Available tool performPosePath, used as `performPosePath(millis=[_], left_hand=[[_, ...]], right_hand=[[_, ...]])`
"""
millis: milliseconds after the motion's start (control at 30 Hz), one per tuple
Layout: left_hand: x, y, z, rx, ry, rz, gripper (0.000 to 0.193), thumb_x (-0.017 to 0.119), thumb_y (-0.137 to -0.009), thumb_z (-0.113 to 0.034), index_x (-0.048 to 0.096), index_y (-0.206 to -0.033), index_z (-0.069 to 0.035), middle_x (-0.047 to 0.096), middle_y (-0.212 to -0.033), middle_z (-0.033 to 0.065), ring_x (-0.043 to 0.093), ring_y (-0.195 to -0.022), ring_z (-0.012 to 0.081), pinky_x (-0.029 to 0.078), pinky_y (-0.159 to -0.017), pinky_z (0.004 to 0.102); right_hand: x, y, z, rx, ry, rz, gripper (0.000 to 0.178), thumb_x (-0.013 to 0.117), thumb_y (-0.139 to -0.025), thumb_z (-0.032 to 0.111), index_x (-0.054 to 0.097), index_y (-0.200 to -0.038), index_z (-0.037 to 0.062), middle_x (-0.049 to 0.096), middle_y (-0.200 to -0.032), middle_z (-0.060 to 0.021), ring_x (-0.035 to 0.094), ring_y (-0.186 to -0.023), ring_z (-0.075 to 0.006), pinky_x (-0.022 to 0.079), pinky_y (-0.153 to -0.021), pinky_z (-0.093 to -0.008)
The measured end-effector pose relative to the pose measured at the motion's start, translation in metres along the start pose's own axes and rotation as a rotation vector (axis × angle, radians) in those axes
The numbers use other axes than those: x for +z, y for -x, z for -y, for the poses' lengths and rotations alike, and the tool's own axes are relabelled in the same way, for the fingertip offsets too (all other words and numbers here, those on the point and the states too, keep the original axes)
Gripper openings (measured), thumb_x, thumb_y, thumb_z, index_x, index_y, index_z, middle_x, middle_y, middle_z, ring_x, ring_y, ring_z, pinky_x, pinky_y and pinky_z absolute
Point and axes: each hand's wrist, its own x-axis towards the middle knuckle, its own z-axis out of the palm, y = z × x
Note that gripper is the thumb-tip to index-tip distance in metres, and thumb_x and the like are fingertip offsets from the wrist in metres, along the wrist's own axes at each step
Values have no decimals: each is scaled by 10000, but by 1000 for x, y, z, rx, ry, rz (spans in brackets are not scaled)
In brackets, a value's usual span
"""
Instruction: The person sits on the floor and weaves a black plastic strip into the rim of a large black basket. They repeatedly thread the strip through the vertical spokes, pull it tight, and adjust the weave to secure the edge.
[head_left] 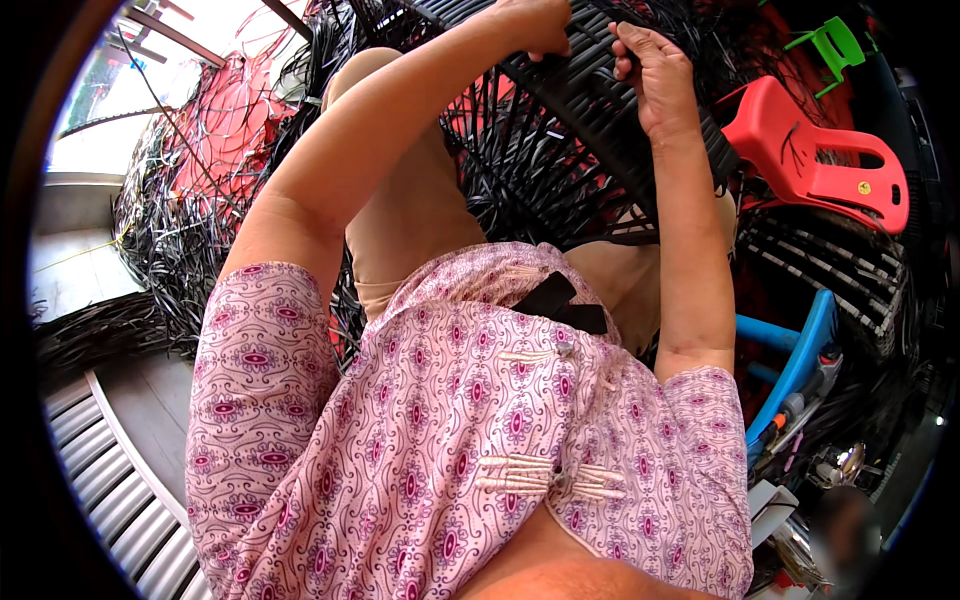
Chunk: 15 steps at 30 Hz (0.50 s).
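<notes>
A black frame wrapped with flat black strips (590, 105) stands in front of my knees, at the top of the view. My left hand (535, 25) is over its left part, cut off by the upper edge, with the fingers curled in. Just to its right, my right hand (655, 70) is raised at the frame's right part, thumb and fingertips pinched together. The two hands are a short way apart. Whatever the fingertips hold is too small or hidden to make out. Long loose black strips (520, 180) hang and lie tangled below the frame.
To the right are a red plastic chair (770, 130), a small green chair (835, 45) and a blue frame (795, 370) with tools beside it. Heaps of black strips (165, 260) cover the red floor on the left. A silver slatted bench (125, 490) stands at lower left.
</notes>
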Motion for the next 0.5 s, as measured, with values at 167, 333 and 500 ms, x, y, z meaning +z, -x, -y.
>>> performPosePath(millis=[167, 333, 500], left_hand=[[-7, 0, -16, -12, -35, -16, 269, 719, -811, -313, 776, -791, -50, 732, -662, 41, 732, -747, 199, 580, -730, 395], [-3, -8, -14, 23, -32, -16, 224, 695, -806, -270, 774, -781, -62, 734, -670, 43, 728, -722, 194, 575, -711, 380], [3, -15, 17, 60, 309, 92, 236, 656, -831, -223, 734, -745, -18, 712, -638, 75, 680, -580, 161, 533, -555, 326]], right_hand=[[-3, 2, -4, 28, -19, -60, 169, 730, -944, 188, 764, -972, 25, 666, -760, 27, 540, -611, -33, 453, -558, -198], [-5, 1, -7, 106, 38, -49, 159, 723, -951, 174, 747, -1001, 25, 651, -764, 29, 536, -594, -29, 453, -554, -198], [4, -9, -5, 180, 270, -24, 124, 738, -917, 169, 740, -899, 47, 648, -721, 35, 510, -545, -21, 408, -500, -189]])
